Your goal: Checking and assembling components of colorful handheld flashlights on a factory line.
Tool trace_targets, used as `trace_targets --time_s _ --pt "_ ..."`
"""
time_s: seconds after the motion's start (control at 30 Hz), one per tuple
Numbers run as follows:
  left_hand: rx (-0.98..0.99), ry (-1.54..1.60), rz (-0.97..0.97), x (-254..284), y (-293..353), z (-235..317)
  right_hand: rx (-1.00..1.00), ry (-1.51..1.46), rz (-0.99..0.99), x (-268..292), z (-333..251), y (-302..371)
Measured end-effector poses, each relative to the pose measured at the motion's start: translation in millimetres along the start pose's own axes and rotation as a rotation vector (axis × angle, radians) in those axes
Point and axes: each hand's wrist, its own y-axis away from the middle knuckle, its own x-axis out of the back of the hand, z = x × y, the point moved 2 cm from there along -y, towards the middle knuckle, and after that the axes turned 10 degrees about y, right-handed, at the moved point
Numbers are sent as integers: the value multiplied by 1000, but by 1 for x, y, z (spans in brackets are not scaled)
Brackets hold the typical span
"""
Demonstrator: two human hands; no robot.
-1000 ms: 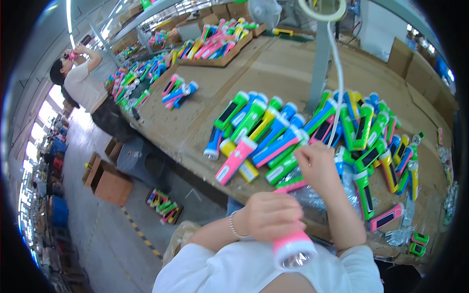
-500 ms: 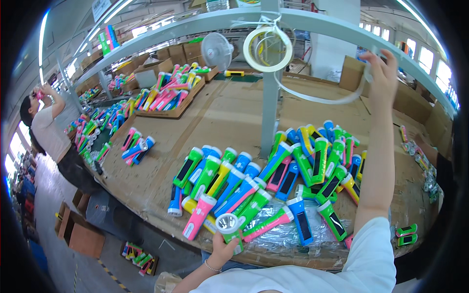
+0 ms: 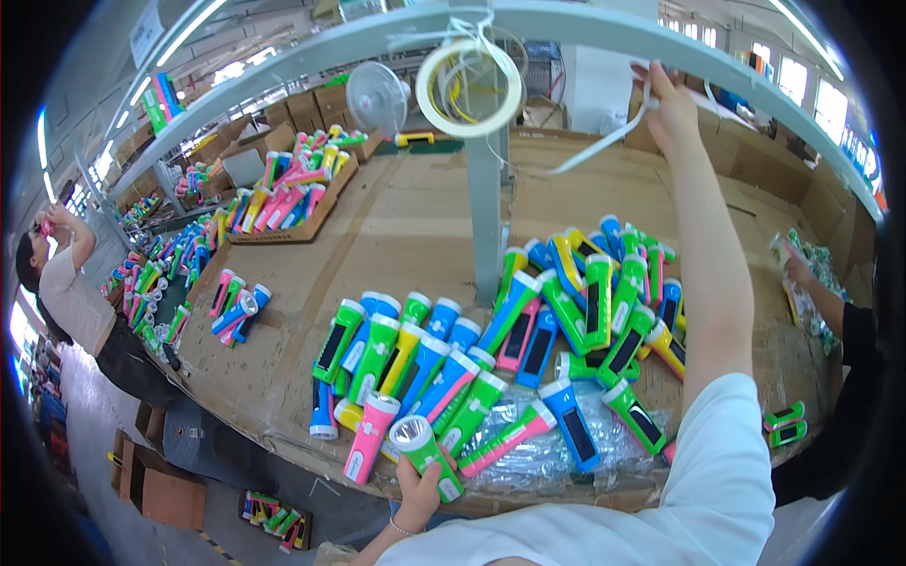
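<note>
In my left hand, low at the table's front edge, is a green flashlight, its round clear lens facing up. My right hand is raised to the grey metal crossbar, its fingers pinching a narrow white strip of tape. The strip slants down to the left, and its lower end appears free of the roll. A white tape roll hangs from the crossbar by white ties. Below, many coloured flashlights lie in a heap; a pink flashlight and a blue flashlight are nearest my left hand.
A grey upright post rises from the cardboard-covered table. At the back left is a carton of flashlights, near a fan. Another person stands left; a dark-sleeved arm handles plastic-wrapped items at right.
The tape strip ran in a curve from the roll to my right hand; now it hangs shorter and straighter. That hand has moved left toward the roll. My left hand still holds the green flashlight, now tilted.
</note>
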Motion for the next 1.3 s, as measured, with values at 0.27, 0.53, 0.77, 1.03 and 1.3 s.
trace_targets --time_s 0.27,0.53,0.77,1.03,1.3 --pt "26 48 7 -6 -1 10 -119 740 -166 53 -49 167" --pt "-453 -1319 -832 -86 -19 41 -249 1501 -697 120 -56 452" --pt "-493 -1404 -826 -147 -80 -19 20 1703 -647 150 3 422" --pt "-474 -1309 -737 -235 -145 -63 98 1649 -514 190 102 328" --pt "-870 -1241 -579 -266 -188 -81 -117 1232 -150 202 61 310"
